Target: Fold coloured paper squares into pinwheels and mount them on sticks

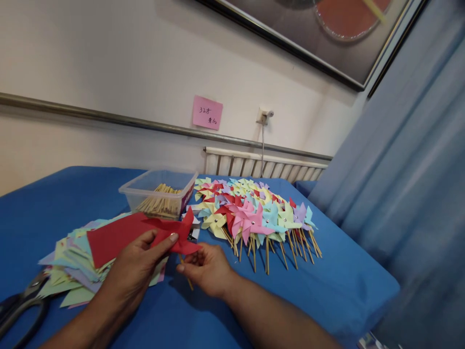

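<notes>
Between my hands is a red paper pinwheel (186, 231) on a thin wooden stick (190, 282). My left hand (140, 257) is closed on the pinwheel, its thumb pressed near the centre. The fingers of my right hand (209, 269) are closed around the stick just below the blades. Behind my left hand, a flat red paper sheet (116, 235) lies on a pile of pastel paper pieces (74, 261). Finished-looking pinwheels (252, 218) in many colours lie heaped to the right, their sticks pointing toward me.
A clear plastic box (136, 194) of wooden sticks (160, 201) stands at the back of the blue-covered table (327, 291). Dark-handled scissors (34, 305) lie at the left. Beyond are a radiator (250, 165), a wall rail (119, 118) and a blue curtain (399, 169).
</notes>
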A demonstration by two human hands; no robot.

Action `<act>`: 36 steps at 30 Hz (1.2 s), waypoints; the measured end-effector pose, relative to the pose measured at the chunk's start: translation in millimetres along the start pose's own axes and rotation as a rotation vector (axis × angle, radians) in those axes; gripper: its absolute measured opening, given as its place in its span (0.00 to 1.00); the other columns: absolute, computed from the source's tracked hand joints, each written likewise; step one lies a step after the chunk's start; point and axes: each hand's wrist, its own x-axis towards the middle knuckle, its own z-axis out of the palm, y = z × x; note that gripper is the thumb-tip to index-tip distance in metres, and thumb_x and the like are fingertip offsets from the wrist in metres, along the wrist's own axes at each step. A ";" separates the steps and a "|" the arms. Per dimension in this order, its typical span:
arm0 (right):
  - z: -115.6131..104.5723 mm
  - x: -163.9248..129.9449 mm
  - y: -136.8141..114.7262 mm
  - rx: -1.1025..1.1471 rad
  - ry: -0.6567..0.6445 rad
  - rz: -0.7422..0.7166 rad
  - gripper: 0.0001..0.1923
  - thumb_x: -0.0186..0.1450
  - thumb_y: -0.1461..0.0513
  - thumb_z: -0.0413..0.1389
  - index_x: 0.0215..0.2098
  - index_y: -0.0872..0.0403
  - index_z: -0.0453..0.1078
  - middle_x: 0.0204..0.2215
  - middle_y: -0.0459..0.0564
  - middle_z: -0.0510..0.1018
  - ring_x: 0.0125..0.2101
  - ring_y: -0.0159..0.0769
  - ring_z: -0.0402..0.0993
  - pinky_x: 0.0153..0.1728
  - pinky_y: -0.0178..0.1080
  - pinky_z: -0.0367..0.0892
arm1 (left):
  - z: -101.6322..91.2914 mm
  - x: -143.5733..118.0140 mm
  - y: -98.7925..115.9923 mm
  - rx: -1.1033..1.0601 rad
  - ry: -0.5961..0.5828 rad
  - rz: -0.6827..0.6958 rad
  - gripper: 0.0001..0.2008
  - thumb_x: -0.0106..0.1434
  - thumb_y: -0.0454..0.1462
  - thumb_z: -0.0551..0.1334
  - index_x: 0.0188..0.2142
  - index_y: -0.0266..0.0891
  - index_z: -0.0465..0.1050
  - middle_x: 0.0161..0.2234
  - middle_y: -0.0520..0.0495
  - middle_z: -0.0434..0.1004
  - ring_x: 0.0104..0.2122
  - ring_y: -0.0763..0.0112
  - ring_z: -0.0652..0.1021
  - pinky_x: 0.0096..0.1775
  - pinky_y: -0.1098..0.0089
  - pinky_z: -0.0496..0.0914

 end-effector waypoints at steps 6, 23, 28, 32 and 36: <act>-0.2 -2.0 -5.2 0.009 -0.010 0.034 0.20 0.45 0.51 0.69 0.22 0.54 0.67 0.14 0.38 0.68 0.15 0.25 0.61 0.18 0.31 0.58 | 3.2 -4.0 6.5 -0.049 0.019 -0.011 0.16 0.43 0.40 0.75 0.28 0.40 0.71 0.20 0.57 0.74 0.21 0.75 0.74 0.24 0.76 0.70; -44.1 -2.9 11.8 -0.236 0.452 0.111 0.15 0.54 0.53 0.62 0.23 0.52 0.63 0.10 0.37 0.65 0.10 0.28 0.62 0.12 0.30 0.56 | -0.4 2.2 -10.2 0.153 -0.119 -0.141 0.21 0.44 0.45 0.74 0.36 0.37 0.76 0.34 0.42 0.82 0.24 0.70 0.77 0.26 0.73 0.69; -56.8 -3.6 18.3 -0.355 0.512 0.069 0.11 0.53 0.58 0.62 0.24 0.52 0.65 0.14 0.39 0.69 0.13 0.29 0.65 0.14 0.31 0.55 | 3.6 -4.2 -16.5 0.171 -0.192 -0.127 0.17 0.46 0.43 0.72 0.33 0.36 0.76 0.31 0.43 0.82 0.24 0.71 0.76 0.26 0.73 0.67; -56.1 -3.2 15.9 -0.379 0.526 0.061 0.10 0.54 0.57 0.62 0.24 0.52 0.66 0.15 0.41 0.70 0.14 0.31 0.66 0.15 0.32 0.55 | 2.7 -1.1 -24.5 0.192 -0.255 -0.142 0.14 0.46 0.42 0.71 0.31 0.37 0.75 0.31 0.42 0.82 0.24 0.70 0.76 0.27 0.72 0.68; -55.8 -6.2 13.3 -0.405 0.517 0.062 0.09 0.53 0.58 0.63 0.26 0.52 0.69 0.17 0.43 0.73 0.15 0.32 0.67 0.16 0.32 0.56 | 2.3 0.7 -28.2 0.240 -0.258 -0.161 0.13 0.45 0.42 0.71 0.29 0.38 0.75 0.30 0.42 0.82 0.25 0.68 0.77 0.27 0.72 0.68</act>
